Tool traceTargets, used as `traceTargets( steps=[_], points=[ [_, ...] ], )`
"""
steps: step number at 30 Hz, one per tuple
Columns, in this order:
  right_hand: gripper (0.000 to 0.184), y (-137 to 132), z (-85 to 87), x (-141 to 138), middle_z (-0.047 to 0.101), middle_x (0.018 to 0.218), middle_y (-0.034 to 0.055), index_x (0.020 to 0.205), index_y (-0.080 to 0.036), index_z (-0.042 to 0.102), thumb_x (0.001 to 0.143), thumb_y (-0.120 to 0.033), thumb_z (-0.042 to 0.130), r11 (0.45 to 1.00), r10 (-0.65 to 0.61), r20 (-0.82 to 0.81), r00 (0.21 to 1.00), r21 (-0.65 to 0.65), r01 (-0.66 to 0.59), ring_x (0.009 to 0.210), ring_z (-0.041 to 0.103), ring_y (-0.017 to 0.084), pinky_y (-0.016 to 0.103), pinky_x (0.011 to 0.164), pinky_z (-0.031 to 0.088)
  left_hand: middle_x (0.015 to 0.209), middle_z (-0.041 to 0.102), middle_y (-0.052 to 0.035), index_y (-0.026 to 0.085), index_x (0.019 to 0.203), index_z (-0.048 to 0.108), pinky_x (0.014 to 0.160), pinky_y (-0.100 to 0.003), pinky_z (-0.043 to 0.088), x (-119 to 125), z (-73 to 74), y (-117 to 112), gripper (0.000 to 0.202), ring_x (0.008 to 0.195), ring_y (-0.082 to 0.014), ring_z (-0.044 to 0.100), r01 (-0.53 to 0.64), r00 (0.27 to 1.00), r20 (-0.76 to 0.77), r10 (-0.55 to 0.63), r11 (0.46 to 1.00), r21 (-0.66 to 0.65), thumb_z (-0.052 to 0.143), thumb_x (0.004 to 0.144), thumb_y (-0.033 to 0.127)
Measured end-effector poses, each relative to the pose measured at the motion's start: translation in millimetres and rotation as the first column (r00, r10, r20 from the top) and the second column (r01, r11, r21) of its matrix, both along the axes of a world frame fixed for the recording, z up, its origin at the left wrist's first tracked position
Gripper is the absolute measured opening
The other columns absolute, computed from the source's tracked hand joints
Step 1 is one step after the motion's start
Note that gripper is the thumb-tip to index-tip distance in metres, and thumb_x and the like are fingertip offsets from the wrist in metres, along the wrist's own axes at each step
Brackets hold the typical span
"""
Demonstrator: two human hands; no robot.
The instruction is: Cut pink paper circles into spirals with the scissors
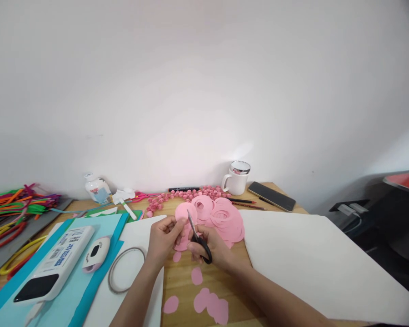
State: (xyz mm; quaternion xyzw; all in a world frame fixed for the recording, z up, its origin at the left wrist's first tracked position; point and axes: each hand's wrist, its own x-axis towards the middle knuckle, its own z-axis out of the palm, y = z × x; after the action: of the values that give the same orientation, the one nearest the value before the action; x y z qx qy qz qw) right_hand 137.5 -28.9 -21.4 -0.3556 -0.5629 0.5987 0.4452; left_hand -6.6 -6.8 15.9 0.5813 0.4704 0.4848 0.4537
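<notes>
Paper [186, 213]: pink disc, pinched at left fingertips, raised so the blades reach its edge.
Left hand [163, 238]: closed on paper.
Right hand [215, 250]: fingers gripping scissors [199, 240], blades pointing up.
Scraps [207, 302]: below the fingers.
Pile [226, 220]: just beyond the fingers.

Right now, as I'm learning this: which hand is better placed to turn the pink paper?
Left, likely: the left hand pinches the pink paper, while the right hand holds the scissors.

Wooden tabletop [184, 279]: white sheets [310, 254] left and right, blue paper [102, 225] far left, pink discs [228, 220] piled centre, pink scraps [209, 303] at near edge, mug [236, 181] and phone [271, 196] at back.
</notes>
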Motion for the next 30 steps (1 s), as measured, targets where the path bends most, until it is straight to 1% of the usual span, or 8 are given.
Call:
traceTargets(
  steps=[2, 4, 7, 9, 17, 22, 27, 30],
  points=[
    [0.031, 0.2, 0.1, -0.3, 0.054, 0.047, -0.0061, 0.076, -0.017, 0.051, 0.067, -0.039, 0.071, 1.0, 0.01, -0.008, 1.0, -0.008, -0.01, 0.038, 0.046, 0.008, 0.018, 0.038, 0.033, 0.036, 0.045, 0.0056, 0.017, 0.048, 0.052, 0.029, -0.017, 0.024, -0.3, 0.5, -0.4, 0.037, 0.03, -0.0055, 0.035, 0.002, 1.0, 0.002, -0.002, 1.0, -0.007, 0.065, 0.071, 0.043],
    [0.032, 0.8, 0.7, -0.6, 0.055, 0.05, -0.0059, 0.077, -0.018, 0.051, 0.066, -0.039, 0.072, 1.0, -0.006, -0.017, 1.0, -0.009, 0.005, 0.04, 0.048, 0.009, 0.019, 0.04, 0.034, 0.037, 0.046, 0.0051, 0.017, 0.048, 0.053, 0.03, -0.017, 0.024, -0.7, 1.6, -0.7, 0.036, 0.031, -0.0057, 0.037, 0.028, 1.0, -0.009, -0.029, 0.999, -0.02, 0.067, 0.069, 0.042],
    [0.035, 1.6, 3.2, -0.3, 0.055, 0.056, -0.0055, 0.081, -0.019, 0.051, 0.065, -0.04, 0.073, 0.999, -0.043, -0.023, 0.999, 0.028, 0.043, 0.05, 0.052, 0.011, 0.021, 0.047, 0.038, 0.038, 0.048, 0.0042, 0.016, 0.051, 0.056, 0.031, -0.017, 0.025, -0.8, 3.1, -1.1, 0.034, 0.032, -0.0059, 0.038, 0.092, 0.995, -0.027, -0.093, 0.995, -0.048, 0.067, 0.068, 0.043],
    [0.035, 1.9, 4.6, 0.3, 0.054, 0.057, -0.0054, 0.081, -0.019, 0.052, 0.065, -0.04, 0.073, 0.997, -0.052, -0.025, 0.998, 0.051, 0.054, 0.053, 0.051, 0.011, 0.022, 0.05, 0.039, 0.039, 0.049, 0.0039, 0.016, 0.051, 0.056, 0.031, -0.017, 0.024, -0.6, 3.3, -1.1, 0.034, 0.033, -0.0059, 0.038, 0.11, 0.993, -0.028, -0.112, 0.992, -0.065, 0.067, 0.068, 0.043],
    [0.031, 2.8, 0.6, 1.8, 0.05, 0.049, -0.0074, 0.084, -0.019, 0.053, 0.067, -0.038, 0.071, 0.998, -0.058, 0.027, 0.998, 0.021, 0.057, 0.043, 0.042, 0.008, 0.019, 0.042, 0.029, 0.041, 0.048, 0.0052, 0.017, 0.054, 0.055, 0.029, -0.017, 0.025, -1.5, 0.4, 1.2, 0.032, 0.031, -0.0054, 0.037, 0.049, 0.999, 0.012, -0.048, 0.998, -0.042, 0.068, 0.068, 0.043],
    [0.027, 2.7, 0.0, 1.4, 0.049, 0.044, -0.0078, 0.081, -0.019, 0.052, 0.069, -0.037, 0.069, 0.998, -0.051, 0.024, 0.998, 0.029, 0.05, 0.041, 0.041, 0.008, 0.019, 0.041, 0.029, 0.041, 0.049, 0.0053, 0.016, 0.058, 0.057, 0.029, -0.017, 0.025, -3.6, -1.6, 2.8, 0.029, 0.031, -0.0053, 0.037, 0.041, 0.999, 0.021, -0.04, 0.998, -0.042, 0.068, 0.069, 0.041],
    [0.029, 1.6, 1.2, 2.6, 0.051, 0.047, -0.0069, 0.079, -0.019, 0.05, 0.069, -0.038, 0.069, 0.999, -0.035, 0.032, 0.999, 0.036, 0.034, 0.04, 0.044, 0.008, 0.019, 0.04, 0.031, 0.04, 0.048, 0.006, 0.016, 0.06, 0.059, 0.028, -0.017, 0.026, -4.8, -1.4, 4.0, 0.026, 0.031, -0.0051, 0.036, 0.035, 0.997, 0.065, -0.032, 0.999, -0.042, 0.068, 0.07, 0.039],
    [0.031, 0.5, 2.8, 3.2, 0.052, 0.048, -0.0067, 0.079, -0.018, 0.05, 0.068, -0.039, 0.07, 0.999, -0.036, 0.031, 0.999, 0.024, 0.035, 0.04, 0.044, 0.008, 0.019, 0.04, 0.031, 0.042, 0.049, 0.0055, 0.016, 0.059, 0.059, 0.029, -0.017, 0.026, -4.1, 0.7, 3.9, 0.026, 0.031, -0.0048, 0.037, 0.007, 0.995, 0.104, -0.003, 0.999, -0.037, 0.068, 0.069, 0.038]
  ],
)
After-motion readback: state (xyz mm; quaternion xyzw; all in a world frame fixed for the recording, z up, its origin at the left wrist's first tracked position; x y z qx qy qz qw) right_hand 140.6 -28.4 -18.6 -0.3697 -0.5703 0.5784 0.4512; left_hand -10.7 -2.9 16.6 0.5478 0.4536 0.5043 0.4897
